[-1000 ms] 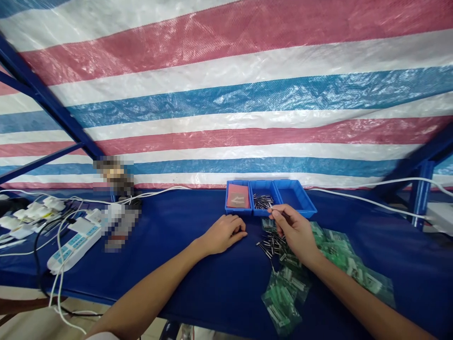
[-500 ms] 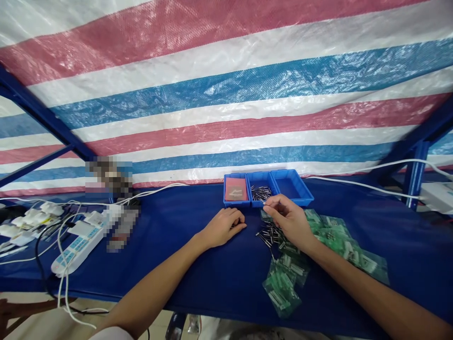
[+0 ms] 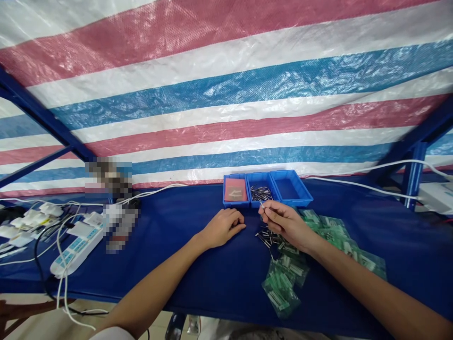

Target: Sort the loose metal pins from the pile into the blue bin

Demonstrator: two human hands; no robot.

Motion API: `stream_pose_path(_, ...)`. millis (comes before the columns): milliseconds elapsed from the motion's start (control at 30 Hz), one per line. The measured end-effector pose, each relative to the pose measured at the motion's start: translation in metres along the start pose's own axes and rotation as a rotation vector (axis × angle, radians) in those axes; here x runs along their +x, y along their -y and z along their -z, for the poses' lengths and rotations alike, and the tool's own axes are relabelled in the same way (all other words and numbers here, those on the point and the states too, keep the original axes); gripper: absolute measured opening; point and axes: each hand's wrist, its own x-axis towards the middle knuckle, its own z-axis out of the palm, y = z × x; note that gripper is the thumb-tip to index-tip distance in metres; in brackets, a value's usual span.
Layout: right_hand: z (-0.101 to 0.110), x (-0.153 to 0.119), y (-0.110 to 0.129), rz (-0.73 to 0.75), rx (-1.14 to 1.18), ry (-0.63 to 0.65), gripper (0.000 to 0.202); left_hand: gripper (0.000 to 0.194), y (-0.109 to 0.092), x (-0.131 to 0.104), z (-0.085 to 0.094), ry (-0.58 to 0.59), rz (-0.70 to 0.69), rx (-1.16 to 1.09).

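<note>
My right hand (image 3: 283,222) pinches a small, pale-tipped metal pin (image 3: 262,205) between thumb and fingertips, in front of the blue bins. Under and beside it lies a loose pile of dark metal pins (image 3: 267,237), partly hidden by the hand. More of the same kind fill the middle blue bin (image 3: 261,193). My left hand (image 3: 223,228) rests on the table, fingers loosely bent and thumb apart, with nothing seen in it. Clear bags of green-and-silver parts (image 3: 281,288) lie near the front, and more green bags (image 3: 341,238) spread beyond my right forearm.
The left bin (image 3: 235,190) holds a pink piece with pale strips; the right bin (image 3: 290,185) stands beside the others. A white power strip (image 3: 76,245) with plugs and cables lies on the left. Striped sheeting (image 3: 226,108) hangs behind the blue table (image 3: 170,222).
My right hand has moved slightly left and down, and the pin's tip now shows more clearly. My left hand has stayed in place.
</note>
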Motion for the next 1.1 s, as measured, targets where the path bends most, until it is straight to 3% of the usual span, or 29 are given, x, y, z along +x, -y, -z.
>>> stream_pose_path(367,-0.001,0.000,-0.001,0.012,-0.120,-0.038,0.037,0.019,0.000,0.000,0.000,-0.004,-0.011,0.002)
stream_pose_path(600,0.000,0.003,-0.001,0.002,-0.083,-0.245,0.042,0.020,-0.001,0.000,-0.001,-0.008,-0.010,0.002)
stream_pose_path(733,0.005,0.005,-0.005,0.070,-0.240,-0.283,0.045,0.021,-0.001,-0.001,0.000,-0.025,-0.019,0.015)
stream_pose_path(833,0.008,0.002,-0.007,0.179,-0.558,-0.210,0.034,0.020,-0.002,-0.001,-0.001,-0.025,-0.027,0.043)
stream_pose_path(1000,0.006,-0.004,-0.005,0.292,-1.109,0.208,0.020,0.023,-0.001,-0.003,-0.004,-0.058,-0.001,0.131)
stream_pose_path(1100,0.005,-0.006,-0.001,0.299,-1.251,0.304,0.023,0.026,0.001,-0.003,-0.004,-0.055,-0.008,0.126)
